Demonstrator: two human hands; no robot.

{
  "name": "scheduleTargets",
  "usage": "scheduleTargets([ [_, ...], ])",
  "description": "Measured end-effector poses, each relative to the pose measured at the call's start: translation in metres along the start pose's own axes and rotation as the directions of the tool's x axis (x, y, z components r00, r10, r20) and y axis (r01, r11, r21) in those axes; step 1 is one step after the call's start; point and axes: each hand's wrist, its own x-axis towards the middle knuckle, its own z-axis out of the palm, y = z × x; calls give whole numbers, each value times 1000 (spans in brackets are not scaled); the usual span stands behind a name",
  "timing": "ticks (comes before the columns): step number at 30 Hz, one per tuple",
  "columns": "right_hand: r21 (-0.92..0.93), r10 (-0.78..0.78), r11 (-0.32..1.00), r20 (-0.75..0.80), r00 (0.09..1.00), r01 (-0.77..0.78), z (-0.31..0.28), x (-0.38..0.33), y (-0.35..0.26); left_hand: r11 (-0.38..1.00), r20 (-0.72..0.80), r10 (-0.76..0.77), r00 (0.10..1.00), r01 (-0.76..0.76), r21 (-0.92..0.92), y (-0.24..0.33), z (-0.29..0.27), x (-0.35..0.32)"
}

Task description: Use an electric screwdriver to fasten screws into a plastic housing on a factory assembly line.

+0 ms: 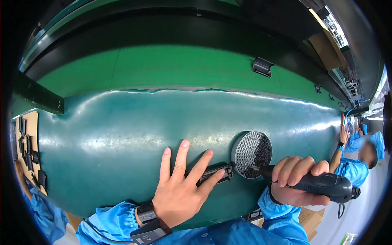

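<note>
Here, a person in blue sleeves works at a glossy dark green surface [122, 130]. The left hand [181, 185] lies flat and released, fingers [181, 157] spread, its little fingertip pinning a small black rectangular part [218, 173] against the surface. Just beside that part, on the side away from the left hand, a round brush head [252, 154] with dense dark bristles hovers at or on the surface; whether it touches cannot be told. The right hand [300, 177] is clenched around the dark grey handle of the power tool [326, 185] that carries the brush, its cord end pointing away from the left hand. Beyond the hands, a black clip [262, 66] sits on a lighter green belt [183, 65]. Far out past the left hand, a cardboard tray [32, 122] holds more black parts. Past the right hand, other workers in blue stand along the line.
</note>
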Motion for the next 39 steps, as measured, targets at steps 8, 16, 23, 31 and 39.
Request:
scheduleTargets([
  [8, -7, 1, 1000, 23, 1000, -1, 0, -2, 15, 1000, 27, -3, 1000, 3, 1, 1, -1, 3],
  [16, -38, 31, 999, 45, 999, -29, 0, -4, 17, 1000, 20, -9, 1000, 9, 7, 1, 1, 2],
  [23, 32, 70, 997, -10, 997, -70, -5, -3, 16, 1000, 4, -7, 1000, 7, 13, 0, 3, 0],
  [31, 18, 66, 998, -18, 998, -66, -2, -2, 13, 996, -29, -28, 999, 25, -91, -2, 0, 4],
  [39, 179, 73, 981, 5, 997, -72, 60, -2, 9, 916, -49, -75, 996, 49, -399, -15, -8, 11],
])
